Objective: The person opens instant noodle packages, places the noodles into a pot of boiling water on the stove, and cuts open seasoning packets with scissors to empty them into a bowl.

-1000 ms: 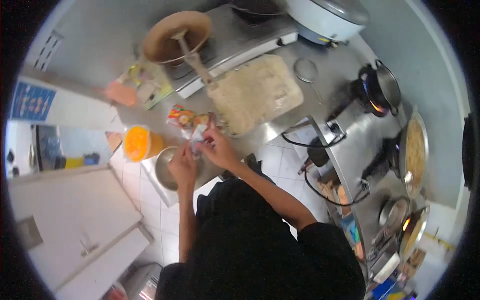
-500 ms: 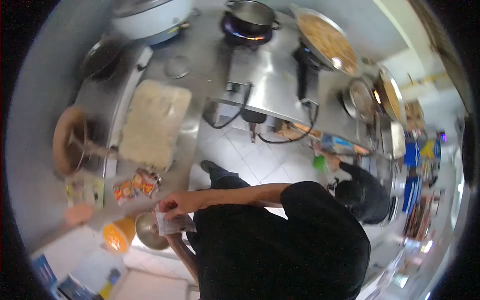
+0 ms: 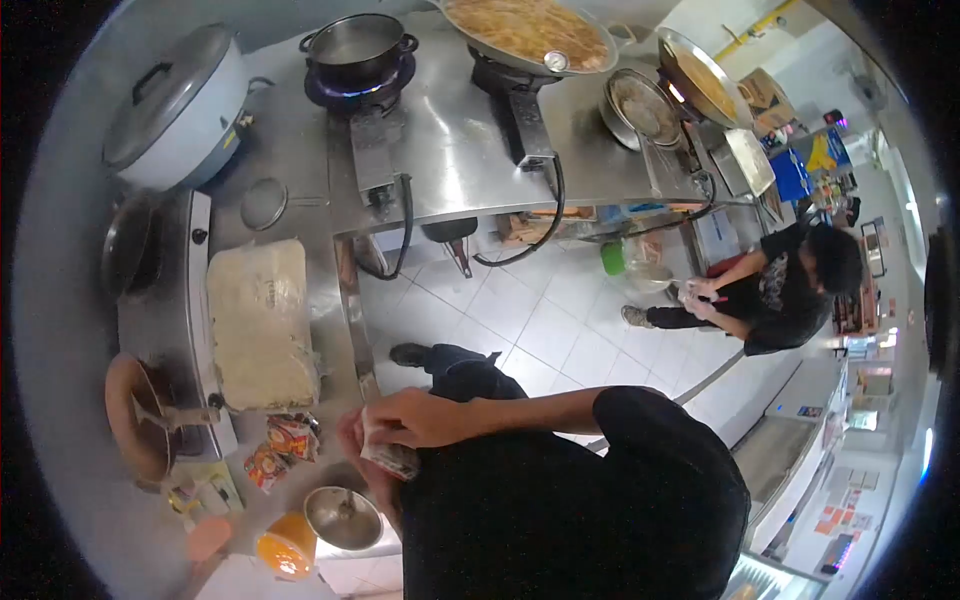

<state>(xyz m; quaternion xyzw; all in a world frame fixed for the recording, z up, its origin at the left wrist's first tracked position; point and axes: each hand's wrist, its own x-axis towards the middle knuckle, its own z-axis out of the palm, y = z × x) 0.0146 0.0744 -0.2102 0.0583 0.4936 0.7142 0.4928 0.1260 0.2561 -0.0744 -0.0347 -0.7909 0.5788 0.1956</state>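
And right here, close in front of the dark shirt, we have the small pale packet [image 3: 393, 457], held just off the bench edge! The right hand [image 3: 422, 415] has it pinched, fingers curled down over the top; the left hand [image 3: 372, 474] sits beneath and behind, largely covered, so its grip can't be told.

Just beside them on the bench [image 3: 318, 240], a round steel bowl [image 3: 324, 522] with a small dark lump inside, and touching or nearly touching it, a tub [image 3: 300, 529] filled with something bright orange. Two red-and-orange sachets [image 3: 283, 455] lie near, next to a big pale slab [image 3: 260, 320] in clear wrap. Past those, a brown pan [image 3: 125, 400] with a handled tool leaning across it, contents unclear.

Farther out, a mesh strainer [image 3: 264, 203] lies flat, and a white cooker [image 3: 190, 140] wears its lid. Then the fire line: a black pot [image 3: 355, 73] of pale content above blue flame, and a wide pan [image 3: 590, 66] full of golden-brown food.

Over on the far right, a co-worker [image 3: 790, 295] stands, clear-gloved hands together.
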